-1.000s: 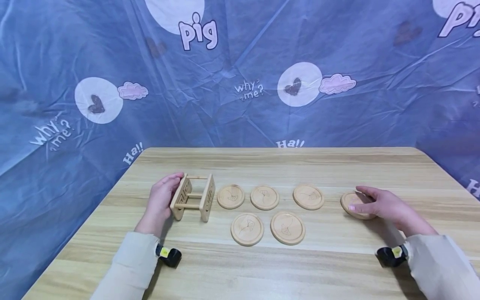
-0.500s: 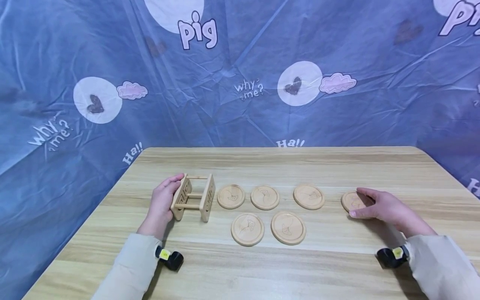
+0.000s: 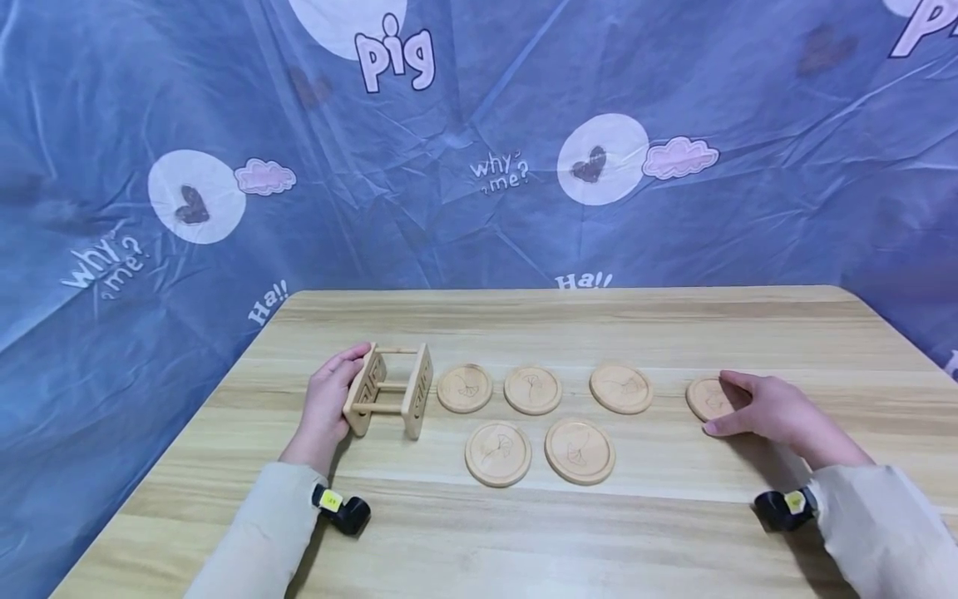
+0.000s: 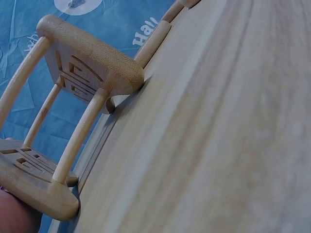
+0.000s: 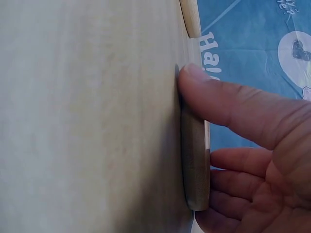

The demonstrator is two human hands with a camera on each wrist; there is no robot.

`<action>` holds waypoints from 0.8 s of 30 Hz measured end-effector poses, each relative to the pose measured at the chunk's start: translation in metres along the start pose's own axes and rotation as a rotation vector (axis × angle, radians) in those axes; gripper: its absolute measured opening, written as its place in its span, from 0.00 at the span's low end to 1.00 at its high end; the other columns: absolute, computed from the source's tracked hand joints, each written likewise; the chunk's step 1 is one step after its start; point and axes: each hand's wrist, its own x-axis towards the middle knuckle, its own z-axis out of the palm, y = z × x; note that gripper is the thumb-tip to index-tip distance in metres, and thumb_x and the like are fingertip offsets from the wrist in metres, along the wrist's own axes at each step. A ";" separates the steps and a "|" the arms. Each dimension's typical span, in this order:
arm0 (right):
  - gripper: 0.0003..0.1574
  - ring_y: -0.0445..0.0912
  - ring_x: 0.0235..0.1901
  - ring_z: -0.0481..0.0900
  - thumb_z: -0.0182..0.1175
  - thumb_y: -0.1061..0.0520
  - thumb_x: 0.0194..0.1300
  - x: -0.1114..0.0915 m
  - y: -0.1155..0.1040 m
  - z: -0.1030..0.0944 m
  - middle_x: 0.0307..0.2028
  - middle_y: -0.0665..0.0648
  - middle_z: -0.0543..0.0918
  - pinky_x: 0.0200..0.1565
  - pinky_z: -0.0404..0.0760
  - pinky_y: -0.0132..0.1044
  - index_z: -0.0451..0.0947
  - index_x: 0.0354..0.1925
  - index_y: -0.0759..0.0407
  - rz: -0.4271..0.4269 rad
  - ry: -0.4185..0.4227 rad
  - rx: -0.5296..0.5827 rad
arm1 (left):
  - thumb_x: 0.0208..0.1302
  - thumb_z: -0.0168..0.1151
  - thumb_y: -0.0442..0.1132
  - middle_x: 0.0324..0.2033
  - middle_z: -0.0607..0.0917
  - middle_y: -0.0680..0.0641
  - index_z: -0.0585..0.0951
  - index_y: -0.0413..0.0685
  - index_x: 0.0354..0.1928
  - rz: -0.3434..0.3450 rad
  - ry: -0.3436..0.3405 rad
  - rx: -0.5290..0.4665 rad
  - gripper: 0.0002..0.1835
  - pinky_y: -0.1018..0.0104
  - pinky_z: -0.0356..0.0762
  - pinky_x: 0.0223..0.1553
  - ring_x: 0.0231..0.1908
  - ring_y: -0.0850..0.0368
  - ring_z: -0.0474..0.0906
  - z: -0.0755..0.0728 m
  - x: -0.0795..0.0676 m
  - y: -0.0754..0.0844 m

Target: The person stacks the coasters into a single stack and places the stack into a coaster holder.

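Note:
My left hand [image 3: 325,408] grips the left side panel of a small wooden coaster holder [image 3: 417,391], fingers at the panel's far edge. Its two cut-out panels [image 4: 92,53] are joined by round rods, and no coaster lies between them. On the right, my right hand [image 3: 774,416] holds a round wooden coaster [image 3: 705,401] flat on the table, thumb at the near edge and fingers toward the far side. From the right wrist, this coaster [image 5: 196,165] appears edge-on under the thumb. The hand hides its right part.
Between the hands, a back row of coasters [image 3: 532,391] lies flat, the leftmost coaster [image 3: 464,388] close by the holder. Two more, a left coaster [image 3: 497,454] and a right coaster [image 3: 580,452], lie nearer me. A blue printed cloth [image 3: 449,225] hangs behind the wooden table [image 3: 524,532].
My right thumb has slid from the coaster's top to its near edge, and that coaster now lies flatter. My left hand and the holder stay in place; the head view has shifted slightly.

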 end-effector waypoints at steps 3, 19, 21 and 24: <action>0.72 0.75 0.59 0.52 0.72 0.36 0.38 0.000 -0.001 0.000 0.60 0.82 0.54 0.55 0.60 0.65 0.50 0.65 0.78 -0.010 0.026 -0.029 | 0.63 0.51 0.35 0.41 0.80 0.62 0.83 0.60 0.38 0.002 0.012 0.003 0.13 0.76 0.75 0.46 0.45 0.65 0.75 0.000 0.000 0.000; 0.70 0.76 0.58 0.52 0.72 0.38 0.39 0.000 -0.007 -0.008 0.60 0.83 0.53 0.55 0.60 0.66 0.50 0.65 0.76 -0.015 -0.014 -0.064 | 0.61 0.52 0.34 0.42 0.80 0.59 0.83 0.55 0.40 0.006 0.039 0.051 0.12 0.76 0.76 0.44 0.44 0.64 0.75 0.002 0.001 0.003; 0.70 0.76 0.58 0.52 0.72 0.38 0.40 0.000 -0.009 -0.008 0.60 0.83 0.53 0.55 0.60 0.66 0.50 0.65 0.76 -0.015 -0.024 -0.058 | 0.62 0.52 0.34 0.41 0.81 0.59 0.82 0.51 0.43 0.009 0.038 0.059 0.12 0.77 0.76 0.44 0.43 0.65 0.76 0.003 0.000 0.003; 0.69 0.75 0.58 0.53 0.72 0.38 0.41 -0.002 -0.013 -0.008 0.61 0.83 0.54 0.55 0.61 0.66 0.50 0.65 0.76 -0.019 -0.032 -0.053 | 0.62 0.52 0.34 0.40 0.81 0.61 0.81 0.47 0.47 0.014 0.034 0.065 0.14 0.77 0.76 0.44 0.42 0.65 0.76 0.002 0.000 0.003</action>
